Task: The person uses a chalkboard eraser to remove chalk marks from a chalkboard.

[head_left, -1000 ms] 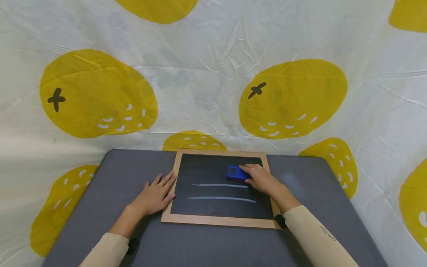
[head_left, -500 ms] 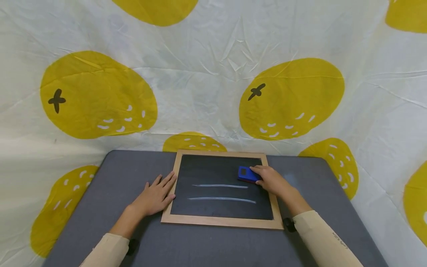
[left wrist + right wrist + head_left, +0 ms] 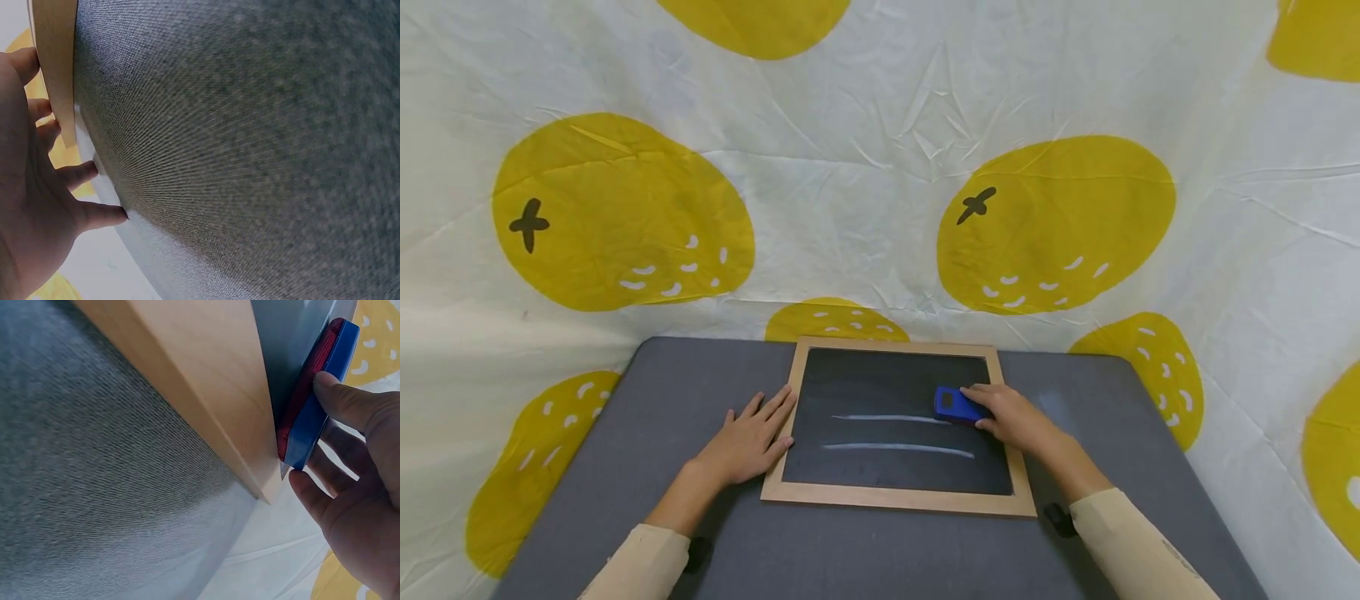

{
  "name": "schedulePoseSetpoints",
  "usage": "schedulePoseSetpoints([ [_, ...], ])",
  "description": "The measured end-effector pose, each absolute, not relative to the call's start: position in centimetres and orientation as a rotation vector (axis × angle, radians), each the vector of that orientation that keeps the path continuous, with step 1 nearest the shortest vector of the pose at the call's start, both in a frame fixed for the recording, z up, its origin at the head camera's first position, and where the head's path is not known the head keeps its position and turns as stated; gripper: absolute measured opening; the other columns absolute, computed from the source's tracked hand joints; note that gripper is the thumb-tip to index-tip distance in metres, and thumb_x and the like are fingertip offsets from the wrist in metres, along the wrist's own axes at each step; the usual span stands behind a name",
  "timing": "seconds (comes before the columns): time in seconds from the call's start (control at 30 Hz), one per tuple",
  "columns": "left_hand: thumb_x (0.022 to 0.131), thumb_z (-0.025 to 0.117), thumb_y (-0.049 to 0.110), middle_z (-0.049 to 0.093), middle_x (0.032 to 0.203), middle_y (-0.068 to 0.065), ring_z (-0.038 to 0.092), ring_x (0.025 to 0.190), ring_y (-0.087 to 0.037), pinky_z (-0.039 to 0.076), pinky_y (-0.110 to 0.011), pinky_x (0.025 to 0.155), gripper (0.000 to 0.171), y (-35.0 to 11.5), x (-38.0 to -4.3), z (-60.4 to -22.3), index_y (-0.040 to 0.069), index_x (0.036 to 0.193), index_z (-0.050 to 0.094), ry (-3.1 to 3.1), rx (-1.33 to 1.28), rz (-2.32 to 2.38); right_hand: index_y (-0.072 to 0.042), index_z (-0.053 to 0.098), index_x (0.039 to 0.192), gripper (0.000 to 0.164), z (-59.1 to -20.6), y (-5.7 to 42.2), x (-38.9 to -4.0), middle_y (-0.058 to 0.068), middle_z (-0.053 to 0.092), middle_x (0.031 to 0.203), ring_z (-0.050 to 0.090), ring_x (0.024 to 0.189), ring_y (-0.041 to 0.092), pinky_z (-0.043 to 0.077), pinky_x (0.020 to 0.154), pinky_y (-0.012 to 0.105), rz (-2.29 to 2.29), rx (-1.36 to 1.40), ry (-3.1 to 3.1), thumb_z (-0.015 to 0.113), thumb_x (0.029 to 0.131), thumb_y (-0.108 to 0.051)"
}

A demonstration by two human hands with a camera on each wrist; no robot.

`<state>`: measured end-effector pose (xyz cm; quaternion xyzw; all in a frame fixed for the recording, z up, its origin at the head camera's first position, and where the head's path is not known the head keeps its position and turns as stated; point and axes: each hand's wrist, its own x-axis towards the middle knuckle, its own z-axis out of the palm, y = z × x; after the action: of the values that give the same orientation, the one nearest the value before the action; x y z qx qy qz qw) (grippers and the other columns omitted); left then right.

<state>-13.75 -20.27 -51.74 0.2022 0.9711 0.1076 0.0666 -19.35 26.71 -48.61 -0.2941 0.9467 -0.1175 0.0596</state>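
Grey woven tabletop [image 3: 850,550] against creased white sheeting [image 3: 842,208] with yellow ovals [image 3: 625,217]. On it, black chalkboard [image 3: 865,383], smooth wooden frame [image 3: 895,497]. Pinched in right hand [image 3: 1011,414] at right end of upper chalk line [image 3: 880,417]: blue eraser [image 3: 953,403], red pad [image 3: 309,384]. Spread loose on frame's left side: left hand [image 3: 741,446].

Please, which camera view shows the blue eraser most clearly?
The right wrist view: the blue eraser appears large, with its red layer visible. The head view shows it small, from above, partly covered; the left wrist view does not show it.
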Motion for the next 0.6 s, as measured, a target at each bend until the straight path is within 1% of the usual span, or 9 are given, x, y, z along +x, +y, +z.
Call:
schedulePoseSetpoints([
  [0.3, 0.107, 0.049, 0.047, 0.024, 0.173, -0.004, 0.034, 0.149, -0.052, 0.033, -0.083, 0.102, 0.070, -20.3, -13.8, -51.7, 0.018, 0.166, 0.025, 2.930, 0.611, 0.324, 0.001, 0.061, 0.142, 0.056, -48.4, 26.5, -17.9, 0.028, 0.061, 0.139, 0.061, 0.125, 0.047, 0.051, 0.101, 0.059, -0.354, -0.921, 2.858, 0.079, 0.091, -0.009],
  [0.6, 0.107, 0.049, 0.048, 0.024, 0.173, -0.004, 0.034, 0.149, -0.052, 0.032, -0.084, 0.101, 0.070, -20.4, -13.8, -52.0, 0.018, 0.166, 0.025, 2.935, 0.619, 0.332, -0.001, 0.060, 0.144, 0.056, -48.5, 26.8, -16.8, 0.027, 0.060, 0.142, 0.060, 0.126, 0.046, 0.051, 0.100, 0.059, -0.323, -0.958, 2.830, 0.078, 0.092, -0.012],
])
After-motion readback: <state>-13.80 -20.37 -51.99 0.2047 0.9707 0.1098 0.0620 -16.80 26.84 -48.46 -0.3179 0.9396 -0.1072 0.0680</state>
